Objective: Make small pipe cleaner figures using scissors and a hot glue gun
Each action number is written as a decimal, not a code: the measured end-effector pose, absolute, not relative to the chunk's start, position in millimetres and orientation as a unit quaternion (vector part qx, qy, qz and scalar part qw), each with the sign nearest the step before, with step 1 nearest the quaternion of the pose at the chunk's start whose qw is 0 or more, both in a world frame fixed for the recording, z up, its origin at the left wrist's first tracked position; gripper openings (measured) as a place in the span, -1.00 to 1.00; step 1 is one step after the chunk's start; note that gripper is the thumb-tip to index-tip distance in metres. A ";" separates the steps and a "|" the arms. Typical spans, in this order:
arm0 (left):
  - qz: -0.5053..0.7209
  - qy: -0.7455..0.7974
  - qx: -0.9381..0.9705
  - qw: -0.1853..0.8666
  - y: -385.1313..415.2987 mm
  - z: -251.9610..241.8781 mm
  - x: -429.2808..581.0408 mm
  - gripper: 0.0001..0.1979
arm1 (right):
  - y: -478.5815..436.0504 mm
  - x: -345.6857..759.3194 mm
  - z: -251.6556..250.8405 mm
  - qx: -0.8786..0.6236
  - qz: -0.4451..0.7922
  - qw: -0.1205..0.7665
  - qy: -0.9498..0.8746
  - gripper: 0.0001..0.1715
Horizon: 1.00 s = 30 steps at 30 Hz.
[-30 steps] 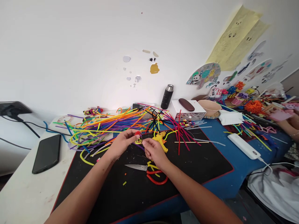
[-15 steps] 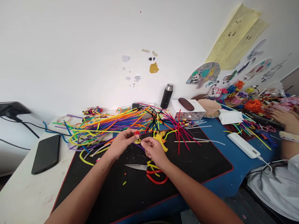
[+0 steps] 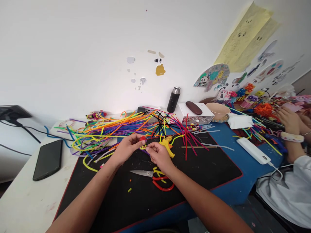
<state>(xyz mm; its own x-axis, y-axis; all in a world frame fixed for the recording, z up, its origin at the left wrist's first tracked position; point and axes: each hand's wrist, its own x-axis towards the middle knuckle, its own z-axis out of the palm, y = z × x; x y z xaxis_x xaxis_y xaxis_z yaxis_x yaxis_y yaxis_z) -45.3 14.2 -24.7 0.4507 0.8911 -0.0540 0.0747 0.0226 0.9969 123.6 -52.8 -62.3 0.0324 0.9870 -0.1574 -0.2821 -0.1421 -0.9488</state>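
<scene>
My left hand (image 3: 127, 147) pinches a small pipe-cleaner piece (image 3: 143, 138) with a red tuft on top and yellow and black below. From the other side, my right hand (image 3: 158, 153) has thumb and fingertips closed at the yellow-black part of the same piece; the fingers partly hide it. Just behind my right hand lies a yellow glue gun (image 3: 167, 144). Red-handled scissors (image 3: 147, 174) rest on the black mat (image 3: 194, 181) below my hands, with bits of yellow pipe cleaner (image 3: 155, 171) by their handles.
A heap of coloured pipe cleaners (image 3: 114, 127) spreads behind my hands. A black thermos (image 3: 173, 99), a white box (image 3: 182, 111) and a bowl (image 3: 217, 110) stand along the wall. A phone (image 3: 48, 160) lies left; a white power bank (image 3: 253, 151) and another person's hand (image 3: 288, 119) are right.
My hands stay almost in place, with slight finger movement around the small piece. At the right, the other person's arm and hand have shifted a little.
</scene>
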 end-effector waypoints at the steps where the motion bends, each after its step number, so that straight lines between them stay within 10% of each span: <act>1: 0.342 0.396 0.611 0.594 14.3 -24.9 -45.4 -0.48 | -52.8 123.2 -62.4 -0.474 0.590 0.539 -0.370 -0.53; 30: 0.328 0.400 0.616 0.594 13.8 -22.2 -43.9 -0.47 | -55.2 122.8 -60.3 -0.467 0.594 0.544 -0.366 -0.55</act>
<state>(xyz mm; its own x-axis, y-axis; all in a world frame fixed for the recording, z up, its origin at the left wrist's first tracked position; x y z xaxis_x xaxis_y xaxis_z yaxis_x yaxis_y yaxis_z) -43.9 13.8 -22.2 0.4656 0.8822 -0.0711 0.1039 0.0253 0.9943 122.8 -55.2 -60.3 0.0272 0.9873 -0.1563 -0.3038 -0.1408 -0.9423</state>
